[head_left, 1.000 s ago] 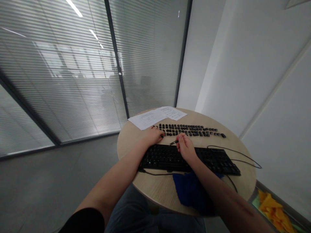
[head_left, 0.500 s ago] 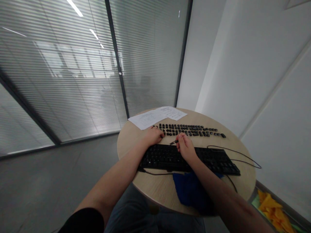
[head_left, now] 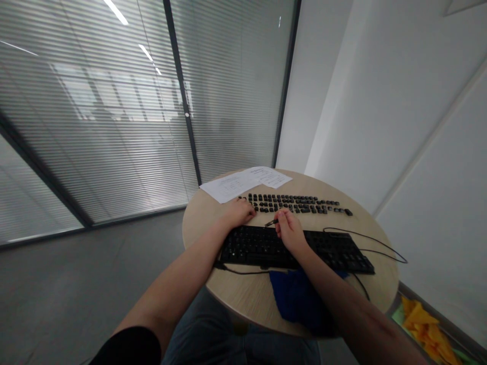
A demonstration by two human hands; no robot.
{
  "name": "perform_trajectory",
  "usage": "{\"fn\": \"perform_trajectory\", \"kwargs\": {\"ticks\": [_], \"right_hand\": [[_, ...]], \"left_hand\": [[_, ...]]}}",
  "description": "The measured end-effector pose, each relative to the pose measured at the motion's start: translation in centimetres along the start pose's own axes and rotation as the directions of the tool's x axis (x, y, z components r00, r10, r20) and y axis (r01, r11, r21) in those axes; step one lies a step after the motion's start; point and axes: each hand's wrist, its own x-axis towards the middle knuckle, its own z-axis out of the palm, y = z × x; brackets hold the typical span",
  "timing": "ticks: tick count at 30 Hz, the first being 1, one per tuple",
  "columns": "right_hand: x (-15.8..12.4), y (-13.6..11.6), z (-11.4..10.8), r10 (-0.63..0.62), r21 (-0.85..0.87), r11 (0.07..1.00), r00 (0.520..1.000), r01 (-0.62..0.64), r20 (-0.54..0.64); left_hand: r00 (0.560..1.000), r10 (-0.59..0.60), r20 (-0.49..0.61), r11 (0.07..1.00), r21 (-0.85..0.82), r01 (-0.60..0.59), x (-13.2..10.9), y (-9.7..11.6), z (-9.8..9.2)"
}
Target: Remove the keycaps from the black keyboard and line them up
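The right hand rested on the flat black computer keyboard near the front of the round pale wooden counter, its fingers pinching a thin dark metal-tipped tool that pointed left. The left hand lay at the left end of the loose black plastic keycaps, which were laid in rows just beyond the keyboard. I could not tell whether its curled fingers gripped one. With so many caps already laid out, the work looked well advanced, though the keyboard's bare sockets were too small to count. A crumpled blue cloth hung at the near edge.
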Motion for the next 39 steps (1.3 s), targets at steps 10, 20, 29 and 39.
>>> {"fn": "perform_trajectory", "kwargs": {"ticks": [10, 20, 29, 39], "right_hand": [[0.1, 0.1, 0.0, 0.007, 0.013, 1.0, 1.0, -0.007, 0.01], [0.1, 0.0, 0.1, -0.003, -0.009, 1.0, 1.0, 0.003, 0.012], [0.0, 0.0, 0.0, -0.009, -0.007, 1.0, 0.999, 0.009, 0.034], [0.2, 0.4, -0.1, -0.029, -0.046, 0.998, 0.998, 0.032, 0.053]], "left_hand": [[0.999, -0.046, -0.004, 0.999, -0.029, 0.046, -0.1, 0.2, -0.4], [0.995, -0.104, 0.013, 0.995, -0.007, 0.104, -0.2, 0.6, -1.1], [0.995, -0.095, 0.026, 0.995, -0.011, 0.095, -0.1, 0.6, -0.9], [0.995, -0.097, 0.014, 0.995, -0.007, 0.097, -0.1, 0.3, -0.5]]}}
